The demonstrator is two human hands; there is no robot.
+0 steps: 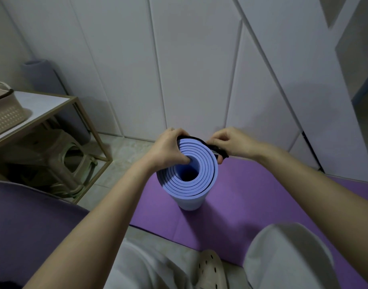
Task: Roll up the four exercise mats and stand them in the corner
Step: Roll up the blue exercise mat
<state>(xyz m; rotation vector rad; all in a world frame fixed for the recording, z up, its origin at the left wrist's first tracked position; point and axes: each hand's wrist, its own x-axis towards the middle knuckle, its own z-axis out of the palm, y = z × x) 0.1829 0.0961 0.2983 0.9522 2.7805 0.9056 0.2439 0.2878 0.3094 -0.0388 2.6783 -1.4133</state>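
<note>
Left hand [170, 149] grips blue rolled mat [189, 197] rim; right hand [229, 142] fingers [216, 139] pinch black strap [218, 152]; one roll [43, 78] in corner; purple mat [251, 195] flat, unrolled.

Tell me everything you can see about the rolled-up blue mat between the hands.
The blue mat is a periwinkle, foam-looking roll, wound in a tight spiral with dark lines between layers and a hollow core. It stands upright on end on a flat purple mat. The left hand grips its top rim, thumb hooked into the core. A black strap curves round the far side of its top; the right hand pinches that strap beside the rim.
</note>
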